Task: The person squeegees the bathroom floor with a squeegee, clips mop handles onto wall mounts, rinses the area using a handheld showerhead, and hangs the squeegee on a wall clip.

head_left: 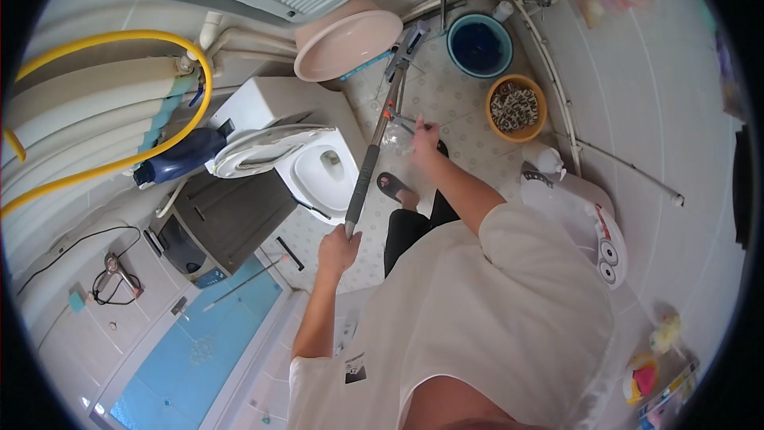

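Grey metal and dark foam in both hands: a mop (371,166), running from near to far across the scene. Nearest, with the left hand (340,249), gripping the pole's near end, fingers curled round just below the foam. Just to the left of the pole, a white toilet (322,167) with lid raised. Farther along and to the right of the pole, with the right hand (426,137), reaching to the lever (403,121); one finger apparently straightened, the rest impossible to tell as pinching or merely resting. Past that, to the right on the floor (458,131), an orange basin (518,137) with small pale and dark pieces inside. Farther, a blue bucket (480,75), dark within. At the far end, between bucket and a pink basin (344,48) on the left, the mop head (407,49), outside both; contact with the floor hard to tell. By judgement, midway through handling: mop already taken up, lever already reached, but not yet set down. Beyond that, no telling how much of the work is finished.
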Demonstrator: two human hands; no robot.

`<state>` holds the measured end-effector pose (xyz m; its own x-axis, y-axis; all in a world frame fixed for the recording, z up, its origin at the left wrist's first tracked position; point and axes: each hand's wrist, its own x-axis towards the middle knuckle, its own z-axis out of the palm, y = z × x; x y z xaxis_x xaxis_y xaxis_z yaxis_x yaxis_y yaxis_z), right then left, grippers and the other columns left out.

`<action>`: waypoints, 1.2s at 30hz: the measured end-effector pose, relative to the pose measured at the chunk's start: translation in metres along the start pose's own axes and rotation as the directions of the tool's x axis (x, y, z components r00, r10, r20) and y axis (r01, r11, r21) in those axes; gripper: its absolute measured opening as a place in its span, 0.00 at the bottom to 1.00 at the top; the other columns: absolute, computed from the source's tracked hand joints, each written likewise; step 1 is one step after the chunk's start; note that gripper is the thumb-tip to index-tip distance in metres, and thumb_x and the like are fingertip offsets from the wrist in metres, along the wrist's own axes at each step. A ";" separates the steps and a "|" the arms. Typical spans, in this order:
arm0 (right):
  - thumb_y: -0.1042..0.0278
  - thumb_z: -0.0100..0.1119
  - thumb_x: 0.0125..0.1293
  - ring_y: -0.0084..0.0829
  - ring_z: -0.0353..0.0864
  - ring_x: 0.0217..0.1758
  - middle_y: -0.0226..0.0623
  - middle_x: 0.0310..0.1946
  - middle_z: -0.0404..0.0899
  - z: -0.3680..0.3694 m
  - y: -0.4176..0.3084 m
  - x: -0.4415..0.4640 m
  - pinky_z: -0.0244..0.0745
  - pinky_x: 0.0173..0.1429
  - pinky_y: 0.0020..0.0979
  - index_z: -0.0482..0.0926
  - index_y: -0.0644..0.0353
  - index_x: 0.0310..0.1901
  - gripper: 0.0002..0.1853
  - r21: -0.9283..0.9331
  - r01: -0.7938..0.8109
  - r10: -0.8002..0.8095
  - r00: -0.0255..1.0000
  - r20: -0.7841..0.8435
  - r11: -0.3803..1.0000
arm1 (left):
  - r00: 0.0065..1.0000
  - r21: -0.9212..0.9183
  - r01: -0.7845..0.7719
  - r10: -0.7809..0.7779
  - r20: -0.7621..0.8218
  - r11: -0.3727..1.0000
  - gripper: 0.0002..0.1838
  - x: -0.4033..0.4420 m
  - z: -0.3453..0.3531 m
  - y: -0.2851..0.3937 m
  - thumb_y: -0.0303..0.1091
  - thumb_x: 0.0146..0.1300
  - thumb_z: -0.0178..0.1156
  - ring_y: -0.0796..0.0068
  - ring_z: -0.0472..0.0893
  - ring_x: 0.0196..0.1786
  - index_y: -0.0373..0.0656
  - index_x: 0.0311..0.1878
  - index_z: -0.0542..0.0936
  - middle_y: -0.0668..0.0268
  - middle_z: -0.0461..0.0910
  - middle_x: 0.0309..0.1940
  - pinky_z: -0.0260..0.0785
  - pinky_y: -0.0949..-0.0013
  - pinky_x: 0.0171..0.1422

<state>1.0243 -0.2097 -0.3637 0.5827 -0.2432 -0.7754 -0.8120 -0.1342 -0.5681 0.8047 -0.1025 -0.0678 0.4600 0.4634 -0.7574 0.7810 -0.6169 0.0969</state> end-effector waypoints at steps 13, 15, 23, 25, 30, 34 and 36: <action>0.51 0.52 0.74 0.35 0.77 0.50 0.43 0.46 0.81 0.010 -0.054 0.008 0.71 0.57 0.36 0.77 0.66 0.54 0.23 0.224 -0.148 0.153 0.988 -0.008 0.963 | 0.995 -0.131 0.049 -0.037 0.092 0.990 0.17 -0.087 -0.024 -0.002 0.45 0.64 0.61 0.37 0.81 0.37 0.37 0.38 0.77 0.42 0.81 0.29 0.73 0.44 0.43; 0.49 0.51 0.75 0.33 0.77 0.46 0.39 0.41 0.81 0.022 -0.055 0.010 0.71 0.53 0.36 0.78 0.64 0.51 0.22 0.299 -0.093 0.087 0.996 0.034 0.950 | 0.990 -0.120 0.082 -0.067 0.125 0.989 0.17 -0.093 -0.030 -0.003 0.45 0.64 0.60 0.38 0.81 0.38 0.37 0.40 0.77 0.43 0.81 0.29 0.73 0.45 0.43; 0.47 0.49 0.75 0.24 0.69 0.30 0.25 0.27 0.70 0.039 -0.052 0.034 0.67 0.40 0.29 0.79 0.58 0.38 0.21 0.301 0.064 -0.126 0.974 0.190 0.952 | 0.973 -0.240 0.166 -0.119 0.200 0.956 0.19 -0.091 -0.023 -0.005 0.48 0.63 0.62 0.40 0.82 0.40 0.38 0.40 0.79 0.45 0.82 0.31 0.73 0.48 0.44; 0.55 0.50 0.71 0.23 0.67 0.28 0.25 0.26 0.69 0.027 -0.046 0.019 0.65 0.36 0.29 0.76 0.57 0.33 0.15 0.350 0.116 -0.112 0.993 -0.031 0.929 | 0.975 -0.211 0.162 -0.123 0.184 0.964 0.19 -0.093 -0.020 -0.010 0.48 0.63 0.62 0.40 0.82 0.40 0.37 0.40 0.80 0.44 0.82 0.30 0.73 0.47 0.43; 0.57 0.49 0.68 0.22 0.65 0.27 0.27 0.26 0.69 -0.014 -0.040 -0.017 0.63 0.35 0.29 0.75 0.56 0.31 0.13 0.454 -0.039 0.036 0.999 0.015 0.890 | 0.991 -0.186 0.113 -0.097 0.096 0.976 0.21 -0.052 -0.020 -0.017 0.49 0.63 0.62 0.40 0.82 0.38 0.36 0.36 0.80 0.43 0.81 0.29 0.73 0.47 0.43; 0.56 0.47 0.67 0.26 0.68 0.30 0.32 0.27 0.72 -0.037 -0.039 -0.082 0.66 0.37 0.32 0.76 0.60 0.32 0.16 0.242 -0.026 0.024 1.000 0.012 0.970 | 0.985 -0.156 0.140 -0.120 0.127 0.978 0.23 -0.037 -0.029 -0.025 0.51 0.63 0.61 0.41 0.82 0.38 0.35 0.36 0.80 0.43 0.82 0.29 0.73 0.47 0.44; 0.58 0.46 0.66 0.27 0.68 0.29 0.33 0.25 0.71 -0.046 -0.058 -0.126 0.64 0.36 0.30 0.76 0.64 0.31 0.17 0.134 -0.088 0.093 0.995 -0.028 0.987 | 0.984 -0.120 0.129 -0.112 0.142 0.984 0.24 -0.029 -0.024 -0.022 0.53 0.64 0.60 0.42 0.83 0.39 0.36 0.38 0.80 0.44 0.82 0.29 0.73 0.47 0.45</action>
<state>0.9967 -0.2155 -0.2203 0.5036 -0.2810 -0.8169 -0.8483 0.0179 -0.5291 0.7836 -0.0873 -0.0326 0.3050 0.4343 -0.8476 0.8788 -0.4713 0.0748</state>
